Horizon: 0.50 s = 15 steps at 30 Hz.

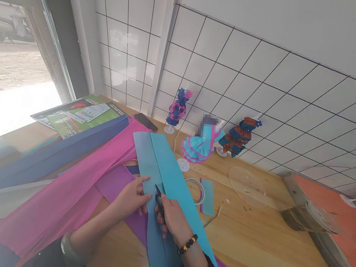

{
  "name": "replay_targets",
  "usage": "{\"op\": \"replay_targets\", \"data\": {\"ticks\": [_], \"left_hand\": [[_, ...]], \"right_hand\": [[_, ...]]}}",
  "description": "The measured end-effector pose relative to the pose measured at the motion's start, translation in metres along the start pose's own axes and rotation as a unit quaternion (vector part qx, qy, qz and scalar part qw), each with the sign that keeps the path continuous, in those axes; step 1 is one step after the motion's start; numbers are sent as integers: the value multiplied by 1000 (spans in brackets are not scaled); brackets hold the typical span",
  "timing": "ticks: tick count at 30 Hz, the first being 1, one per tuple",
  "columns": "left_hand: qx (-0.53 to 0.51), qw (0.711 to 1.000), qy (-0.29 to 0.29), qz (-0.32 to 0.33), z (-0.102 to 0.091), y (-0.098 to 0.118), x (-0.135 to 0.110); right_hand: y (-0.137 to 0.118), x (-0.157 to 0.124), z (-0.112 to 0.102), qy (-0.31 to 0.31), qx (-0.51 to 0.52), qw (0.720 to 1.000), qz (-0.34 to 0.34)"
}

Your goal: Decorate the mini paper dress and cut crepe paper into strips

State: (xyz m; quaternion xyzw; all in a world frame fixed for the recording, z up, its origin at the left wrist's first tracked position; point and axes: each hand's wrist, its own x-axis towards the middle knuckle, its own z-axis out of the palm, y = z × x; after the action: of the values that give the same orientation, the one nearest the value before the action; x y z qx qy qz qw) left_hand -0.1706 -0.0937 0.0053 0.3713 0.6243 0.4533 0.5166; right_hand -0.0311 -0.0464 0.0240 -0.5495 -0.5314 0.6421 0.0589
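A long folded strip of light-blue crepe paper [175, 173] lies diagonally in front of me, with a duller blue layer along its left side. My left hand [133, 194] is at that left edge, pinching the paper, thumb on top and index finger stretched forward. Wrapped in my right hand [170, 216] is a black knife-like tool [158, 200], its dark tip pointing up-left over the paper. Its exact kind is partly hidden by the fingers. A thin dark line runs on the paper below that hand.
Pink crepe paper [75, 171], purple paper [117, 182] and dark-blue paper [44, 153] lie left. A tape roll [195, 191] and small blue piece [210, 196] sit right. Dressed figures, including the turquoise one [201, 143], stand by the tiled wall [239, 84]. A phone [146, 121] lies behind.
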Motion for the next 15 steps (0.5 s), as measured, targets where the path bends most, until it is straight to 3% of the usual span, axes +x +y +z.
{"op": "replay_targets", "data": {"ticks": [8, 15], "left_hand": [[-6, 1000, 9, -5, 1, 0, 1], [-50, 997, 58, 11, -5, -2, 6]], "right_hand": [[7, -5, -7, -19, -1, 1000, -14], [10, -5, -6, -38, -1, 999, -10]]}}
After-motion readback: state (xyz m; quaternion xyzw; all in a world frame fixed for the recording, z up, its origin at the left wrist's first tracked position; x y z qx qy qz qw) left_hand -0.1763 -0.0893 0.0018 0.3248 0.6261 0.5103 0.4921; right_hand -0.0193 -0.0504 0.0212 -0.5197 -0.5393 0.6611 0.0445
